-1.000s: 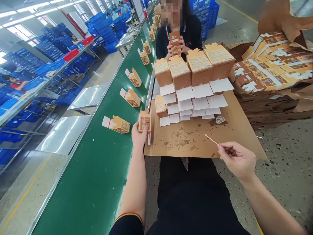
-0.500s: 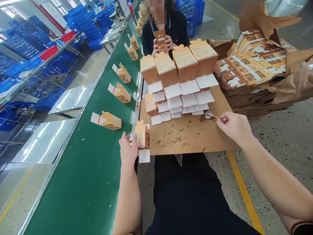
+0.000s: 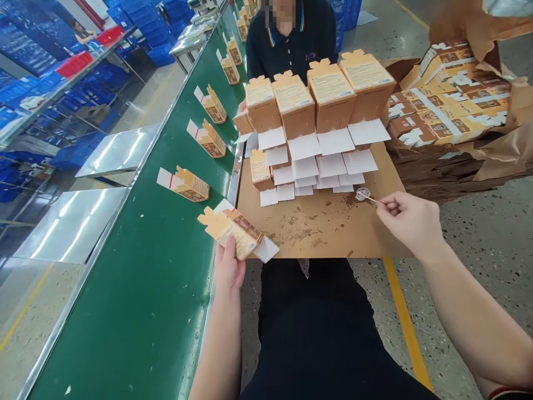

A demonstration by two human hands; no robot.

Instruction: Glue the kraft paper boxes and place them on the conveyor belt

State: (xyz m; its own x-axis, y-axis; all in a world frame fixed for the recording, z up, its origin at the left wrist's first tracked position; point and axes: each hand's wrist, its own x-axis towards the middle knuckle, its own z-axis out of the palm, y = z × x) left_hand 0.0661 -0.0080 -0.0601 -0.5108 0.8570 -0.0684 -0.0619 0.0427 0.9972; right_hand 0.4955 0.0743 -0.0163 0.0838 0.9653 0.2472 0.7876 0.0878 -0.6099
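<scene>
My left hand (image 3: pixel 228 269) grips an open cardboard carton (image 3: pixel 235 233), tilted over the belt's edge, its top tabs pointing left and a white flap sticking out at the lower right. Between the fingertips of my right hand (image 3: pixel 412 222) is a thin stick (image 3: pixel 372 200). Its far end reaches into a small clear dish (image 3: pixel 362 193) on the brown cardboard tabletop (image 3: pixel 358 233). Dark wet-looking spots mark the board around the dish. Beyond it, cartons (image 3: pixel 291 103) stand stacked in rows with white flaps out toward me.
On my left runs a green conveyor belt (image 3: pixel 162 289) carrying a line of open cartons (image 3: pixel 189 184). A person in a dark shirt (image 3: pixel 310 39) is behind the stack. Brown paper wrapping (image 3: pixel 495 164) at right holds bundled flat cartons (image 3: pixel 453 111).
My left hand has taken hold of the carton at the table's left edge and tilted it up. My right hand stays at the dish. The co-worker's hands have lowered behind the stack.
</scene>
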